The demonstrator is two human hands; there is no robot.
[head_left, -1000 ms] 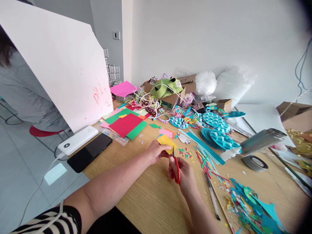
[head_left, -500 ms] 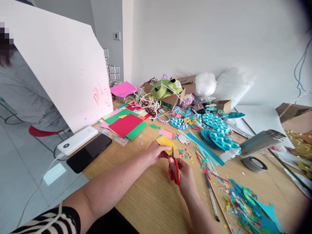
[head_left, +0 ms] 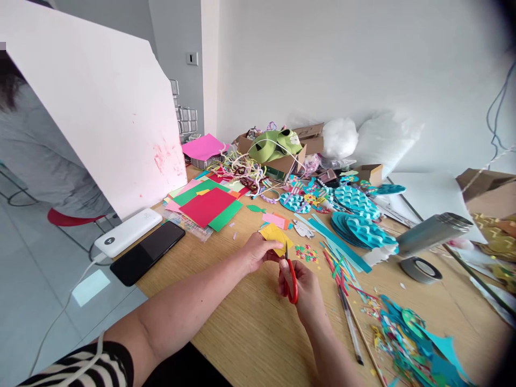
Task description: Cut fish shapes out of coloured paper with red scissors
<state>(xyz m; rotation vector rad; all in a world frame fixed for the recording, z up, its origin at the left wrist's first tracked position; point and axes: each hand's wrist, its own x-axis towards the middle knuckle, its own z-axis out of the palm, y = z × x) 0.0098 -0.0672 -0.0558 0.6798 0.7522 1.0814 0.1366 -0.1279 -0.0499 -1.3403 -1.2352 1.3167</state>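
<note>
My left hand (head_left: 258, 250) pinches a yellow sheet of paper (head_left: 274, 236) just above the wooden table (head_left: 250, 328). My right hand (head_left: 306, 290) is closed round the red handles of a pair of scissors (head_left: 291, 277), whose blades point up into the near edge of the yellow paper. Small coloured paper bits (head_left: 307, 252) lie right beside the blades.
A black phone (head_left: 147, 252) and a white power bank (head_left: 128, 231) lie at the left edge. Coloured paper sheets (head_left: 207, 206), teal cut-outs (head_left: 363, 228), a tape roll (head_left: 421, 270), a steel bottle (head_left: 433, 234) and boxes crowd the far side. A person sits behind a white board (head_left: 97, 107).
Almost nothing differs; both hands stay in place with the scissors at the yellow paper, and the view shifts very slightly.
</note>
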